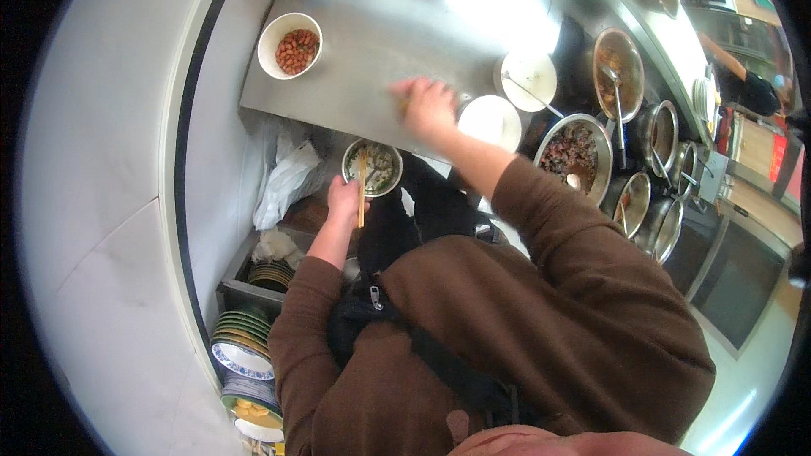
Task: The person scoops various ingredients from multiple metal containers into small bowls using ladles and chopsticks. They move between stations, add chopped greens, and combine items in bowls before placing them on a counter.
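Note:
My left hand (341,202) grips the near side of a round bowl (400,171), held just below the counter's front edge. Inside the bowl are pale food and green bits. A pair of wooden chopsticks (361,194) lies across the bowl's rim, their near ends reaching past my fingers. Over the steel counter (346,59), my right hand (429,110) is closed and smeared by motion. Something small and yellowish shows at its fingers, too blurred to name. Two white bowls stand just right of this hand, the nearer bowl (490,122) close to my wrist.
A white tub (269,44) of peanuts stands at the counter's left. Several steel pots with ladles, one a pot (602,173) of dark food, line the right side. Stacked plates (241,359) are at lower left, below a white plastic bag (283,181). Another person's arm (725,57) shows far right.

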Motion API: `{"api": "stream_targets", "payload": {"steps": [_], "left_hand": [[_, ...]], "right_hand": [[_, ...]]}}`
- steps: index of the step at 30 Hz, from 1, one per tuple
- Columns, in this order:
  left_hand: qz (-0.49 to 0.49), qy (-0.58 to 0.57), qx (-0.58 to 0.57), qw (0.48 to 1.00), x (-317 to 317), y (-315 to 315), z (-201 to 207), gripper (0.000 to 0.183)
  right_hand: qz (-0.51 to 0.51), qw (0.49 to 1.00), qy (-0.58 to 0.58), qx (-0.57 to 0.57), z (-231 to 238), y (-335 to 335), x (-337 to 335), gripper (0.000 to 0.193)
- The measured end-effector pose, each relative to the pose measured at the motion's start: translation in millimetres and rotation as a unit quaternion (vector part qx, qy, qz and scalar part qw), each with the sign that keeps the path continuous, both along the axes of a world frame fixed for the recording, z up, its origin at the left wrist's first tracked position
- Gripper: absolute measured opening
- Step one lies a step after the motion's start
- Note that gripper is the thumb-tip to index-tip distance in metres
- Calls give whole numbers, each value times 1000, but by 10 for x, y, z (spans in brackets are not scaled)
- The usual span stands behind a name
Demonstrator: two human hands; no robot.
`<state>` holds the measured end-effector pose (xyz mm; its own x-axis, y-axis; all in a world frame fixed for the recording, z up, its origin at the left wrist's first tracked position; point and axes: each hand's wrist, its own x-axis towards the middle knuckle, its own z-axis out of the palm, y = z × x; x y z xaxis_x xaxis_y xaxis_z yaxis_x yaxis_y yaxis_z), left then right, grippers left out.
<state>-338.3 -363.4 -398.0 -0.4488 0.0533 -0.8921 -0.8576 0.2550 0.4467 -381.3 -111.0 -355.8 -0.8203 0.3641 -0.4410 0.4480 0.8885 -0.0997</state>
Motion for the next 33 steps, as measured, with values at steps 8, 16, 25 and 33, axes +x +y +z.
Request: {"api": "stream_targets", "payload": {"steps": [8,16,25,33], "left_hand": [[-24,-27,6,999,-67,-73,-27,14],[-7,-28,11,1000,-131,-236,58,10],[-9,-25,-14,1000,-173,-450,175,13],[-82,-28,-13,996,-376,-764,-35,17]], "right_hand": [[-70,943,-8,-326,678,-528,-64,32],[13,997,-73,1,542,2632,-1137,49],[-60,961,237,132,-584,706,-1208,67],[151,957,103,-227,346,-792,210,48]]}}
